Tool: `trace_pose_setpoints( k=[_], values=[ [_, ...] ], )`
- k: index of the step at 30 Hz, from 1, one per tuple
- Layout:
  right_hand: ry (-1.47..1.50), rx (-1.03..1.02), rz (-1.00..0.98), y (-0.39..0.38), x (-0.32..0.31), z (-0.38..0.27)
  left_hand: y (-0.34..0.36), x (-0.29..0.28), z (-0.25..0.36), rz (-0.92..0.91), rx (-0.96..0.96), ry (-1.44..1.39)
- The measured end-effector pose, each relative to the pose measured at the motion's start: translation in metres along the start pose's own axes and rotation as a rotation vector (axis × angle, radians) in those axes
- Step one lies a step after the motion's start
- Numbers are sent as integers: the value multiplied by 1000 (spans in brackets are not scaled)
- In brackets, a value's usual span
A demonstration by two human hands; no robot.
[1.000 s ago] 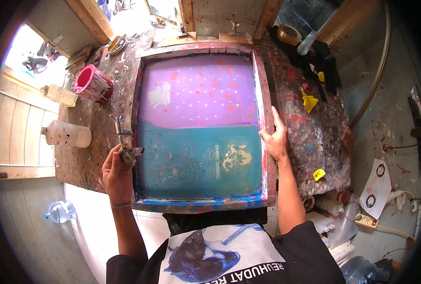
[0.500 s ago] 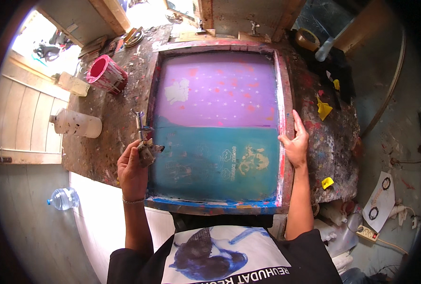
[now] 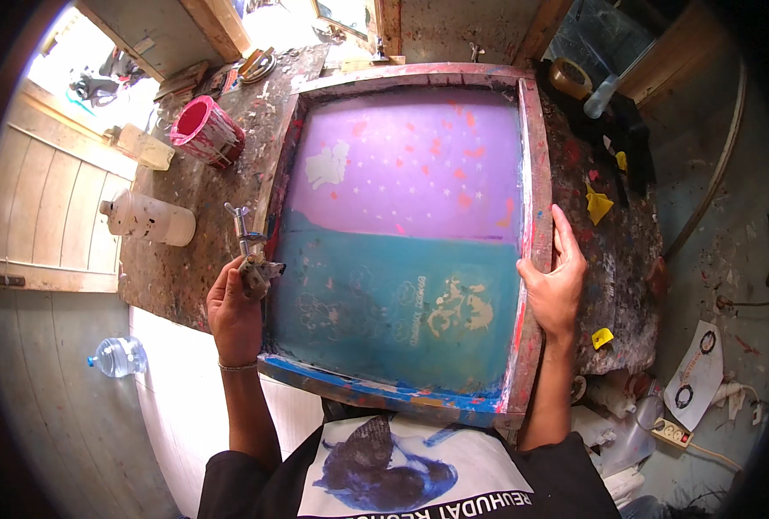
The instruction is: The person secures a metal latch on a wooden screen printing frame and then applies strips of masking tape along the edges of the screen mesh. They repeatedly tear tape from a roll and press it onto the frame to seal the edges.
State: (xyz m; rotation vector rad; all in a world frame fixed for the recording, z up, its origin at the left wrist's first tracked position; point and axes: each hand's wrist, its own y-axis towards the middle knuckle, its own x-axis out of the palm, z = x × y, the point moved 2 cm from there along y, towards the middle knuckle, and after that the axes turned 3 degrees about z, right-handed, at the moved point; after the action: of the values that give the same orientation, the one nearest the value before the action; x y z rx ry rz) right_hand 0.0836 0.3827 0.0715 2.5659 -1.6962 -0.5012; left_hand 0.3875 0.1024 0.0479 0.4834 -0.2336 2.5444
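A large wooden screen printing frame (image 3: 537, 182) lies before me, slightly skewed. Its mesh is purple at the far half and teal at the near half, with small stars and pale designs. My right hand (image 3: 555, 285) grips the right rail, thumb over the top and fingers along the outer side. Beside the left rail, my left hand (image 3: 235, 316) is closed around a paint-stained metal clamp (image 3: 257, 273) with a long bolt pointing away from me. The clamp's lower part is hidden by my fingers.
A paint-splattered table (image 3: 220, 195) bears a red-pink paint pot (image 3: 209, 134), a white plastic bottle (image 3: 151, 216) and, at the far right, a tape roll (image 3: 569, 78). Yellow scraps (image 3: 599, 204) lie right of the frame. A water bottle (image 3: 118, 357) stands low at the left.
The frame has turned slightly clockwise, its near right corner coming toward me with my right hand on the rail. My left hand still holds the clamp, now tilted a little differently.
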Motion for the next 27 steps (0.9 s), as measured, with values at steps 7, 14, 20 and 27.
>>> trace_pose_setpoints(
  k=[7, 14, 20, 27],
  values=[
    [79, -142, -35, 8, 3, -47, -5, -13, 2, -38, 130, 243],
    [734, 17, 87, 43, 26, -61, 0, -31, 31, 159, 493, 846],
    [-40, 386, 437, 78, 73, -122, 0, -15, 59, 1, 445, 783],
    [-282, 332, 51, 97, 79, -162, 1, -6, 97, -113, 163, -13]
  ],
)
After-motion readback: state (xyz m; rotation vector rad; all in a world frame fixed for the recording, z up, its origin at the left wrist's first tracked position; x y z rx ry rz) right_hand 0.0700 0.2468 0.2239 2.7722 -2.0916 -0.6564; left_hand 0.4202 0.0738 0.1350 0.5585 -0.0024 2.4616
